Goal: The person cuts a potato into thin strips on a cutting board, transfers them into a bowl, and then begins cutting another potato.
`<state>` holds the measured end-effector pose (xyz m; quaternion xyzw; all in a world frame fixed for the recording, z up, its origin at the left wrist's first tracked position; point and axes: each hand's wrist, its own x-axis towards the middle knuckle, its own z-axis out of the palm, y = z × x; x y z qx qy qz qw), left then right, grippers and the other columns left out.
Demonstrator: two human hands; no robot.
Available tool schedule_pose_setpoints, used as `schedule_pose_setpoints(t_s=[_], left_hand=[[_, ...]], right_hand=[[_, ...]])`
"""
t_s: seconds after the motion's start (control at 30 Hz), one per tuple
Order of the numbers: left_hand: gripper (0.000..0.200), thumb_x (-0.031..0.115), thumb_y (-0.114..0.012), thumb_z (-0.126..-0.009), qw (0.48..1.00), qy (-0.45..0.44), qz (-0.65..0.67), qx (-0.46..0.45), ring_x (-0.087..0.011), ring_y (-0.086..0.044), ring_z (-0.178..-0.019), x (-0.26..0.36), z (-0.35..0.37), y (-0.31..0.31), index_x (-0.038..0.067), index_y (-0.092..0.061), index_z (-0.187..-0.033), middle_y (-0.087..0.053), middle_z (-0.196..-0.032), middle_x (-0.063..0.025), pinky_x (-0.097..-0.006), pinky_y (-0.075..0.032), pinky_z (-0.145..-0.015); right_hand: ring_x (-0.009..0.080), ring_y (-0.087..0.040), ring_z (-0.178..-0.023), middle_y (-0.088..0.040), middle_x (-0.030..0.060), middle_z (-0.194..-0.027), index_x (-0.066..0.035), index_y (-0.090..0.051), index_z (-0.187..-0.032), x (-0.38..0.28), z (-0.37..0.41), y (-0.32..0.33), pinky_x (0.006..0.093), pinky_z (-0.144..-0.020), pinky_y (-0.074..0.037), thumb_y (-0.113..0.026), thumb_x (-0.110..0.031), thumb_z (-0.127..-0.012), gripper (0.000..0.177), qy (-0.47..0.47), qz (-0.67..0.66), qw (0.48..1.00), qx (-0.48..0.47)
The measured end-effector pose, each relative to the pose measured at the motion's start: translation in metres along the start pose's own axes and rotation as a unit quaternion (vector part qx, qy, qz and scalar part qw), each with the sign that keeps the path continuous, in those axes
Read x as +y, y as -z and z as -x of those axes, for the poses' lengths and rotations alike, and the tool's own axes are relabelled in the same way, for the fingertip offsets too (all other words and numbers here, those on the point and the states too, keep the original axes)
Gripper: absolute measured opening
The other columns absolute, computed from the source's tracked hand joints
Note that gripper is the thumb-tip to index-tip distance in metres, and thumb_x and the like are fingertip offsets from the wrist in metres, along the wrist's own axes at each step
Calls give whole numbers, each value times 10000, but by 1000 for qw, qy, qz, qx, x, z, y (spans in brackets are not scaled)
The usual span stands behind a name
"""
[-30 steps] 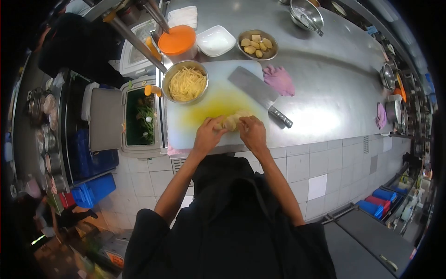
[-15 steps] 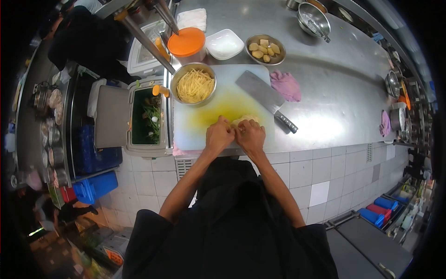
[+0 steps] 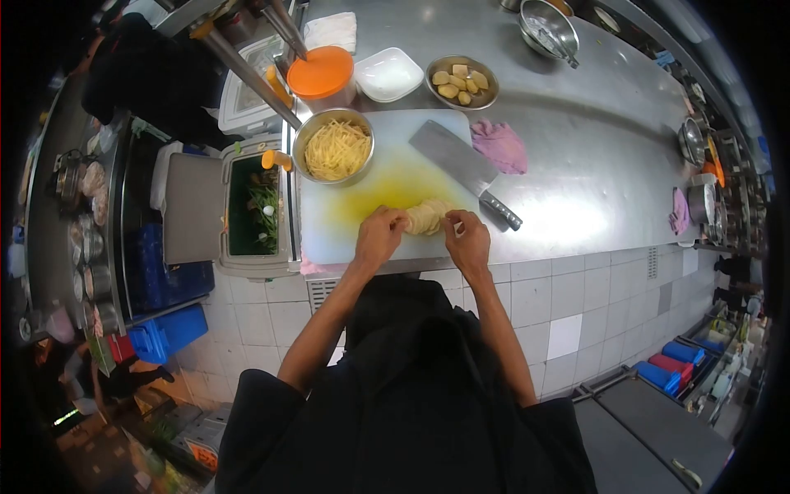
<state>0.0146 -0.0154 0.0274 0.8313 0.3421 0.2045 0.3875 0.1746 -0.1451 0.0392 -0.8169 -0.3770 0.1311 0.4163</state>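
Observation:
A row of thin pale slices (image 3: 425,216), which look like potato, lies overlapped on the white cutting board (image 3: 403,173) near its front edge. My left hand (image 3: 379,236) is closed, its fingertips pinching the left end of the row. At the right end, my right hand (image 3: 468,242) has its fingers curled in against the slices. A cleaver (image 3: 457,156) rests on the board beyond them, its black handle pointing right over the board's edge. A metal bowl (image 3: 368,160) at the board's left back corner holds thin yellow potato strips.
Behind the board are an orange-lidded tub (image 3: 321,74), a white dish (image 3: 388,76) and a bowl of peeled potatoes (image 3: 463,100). A pink cloth (image 3: 499,148) lies right of the cleaver. An open bin (image 3: 257,206) with green scraps stands left. Another person (image 3: 148,78) is at upper left.
My hands have moved apart, the right one further right. The slices, bunched and mostly covered before, now show as a fanned row between them. The view has shifted slightly.

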Motion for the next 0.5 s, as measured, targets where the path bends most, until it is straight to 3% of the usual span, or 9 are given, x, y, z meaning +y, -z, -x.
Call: schedule_pose_setpoints(t_s=[0.13, 0.2, 0.23, 0.3, 0.33, 0.4, 0.43, 0.47, 0.5], left_hand=[[184, 80, -721, -879, 1000, 6, 12, -23, -261, -689, -819, 0, 4, -1, 21, -728, -1053, -694, -945, -128, -354, -558, -755], [273, 119, -681, -912, 994, -98, -50, 27, -295, -656, -1071, 1, 3, -3, 57, -703, -1177, -669, -1166, -149, -413, -520, -937], [273, 119, -681, -912, 993, -100, -49, 26, -295, -656, -1071, 3, 3, -8, 57, -703, -1177, -669, -1166, -149, -413, -520, -937], [440, 212, -624, -959, 969, -211, -128, -20, -309, -484, -1353, 24, 2, -19, 123, -579, -1388, -526, -1445, -141, -487, -364, -1131], [440, 212, -624, -959, 969, -212, -126, -20, -309, -484, -1353, 25, -1, -27, 123, -579, -1388, -526, -1445, -141, -487, -364, -1131], [608, 326, -568, -993, 948, -230, -196, -97, -301, -299, -1492, 17, -8, -43, 184, -366, -1548, -323, -1616, -110, -532, -194, -1215], [612, 330, -578, -986, 945, -236, -204, -101, -297, -280, -1500, 12, -10, -47, 188, -375, -1545, -328, -1613, -115, -508, -184, -1225], [616, 335, -589, -980, 940, -244, -211, -107, -292, -261, -1509, 10, -12, -49, 193, -385, -1543, -332, -1610, -119, -484, -173, -1234], [616, 335, -589, -980, 939, -250, -206, -113, -292, -261, -1509, 12, -10, -55, 193, -385, -1543, -332, -1610, -119, -484, -173, -1234]], right_hand=[[253, -619, -666, -703, 76, -825, -63, -705, -922, 4, 4, 1, 394, -682, -490, -732, -175, -854, 133, 4, 7, 1000, 1], [256, -625, -679, -701, 72, -816, -62, -705, -921, 4, 5, 3, 402, -720, -501, -728, -150, -850, 116, -3, 7, 1000, 1], [256, -625, -679, -701, 72, -816, -62, -705, -921, 5, 4, 4, 402, -720, -501, -728, -150, -850, 116, -4, 8, 1000, 2], [274, -639, -758, -701, 83, -843, -58, -704, -907, 8, -1, 7, 417, -764, -499, -714, -106, -841, 83, -16, -42, 999, 6], [274, -639, -758, -701, 83, -843, -58, -704, -907, 11, -6, 11, 417, -764, -499, -714, -106, -841, 83, -16, -40, 999, 7], [306, -641, -846, -699, 117, -892, -55, -695, -921, 18, -20, 20, 429, -801, -492, -701, -68, -826, 96, 51, 42, 995, 71], [335, -629, -942, -691, 151, -973, -63, -684, -1002, 23, -28, 28, 444, -833, -486, -697, -60, -816, 187, 79, 73, 992, 68], [320, -603, -1037, -672, 125, -1106, -104, -650, -1187, 28, -33, 35, 508, -891, -450, -695, -55, -811, 381, 52, 134, 989, 30], [320, -603, -1037, -672, 125, -1106, -104, -650, -1187, 32, -28, 41, 508, -891, -450, -695, -55, -811, 381, 44, 139, 989, 35]])
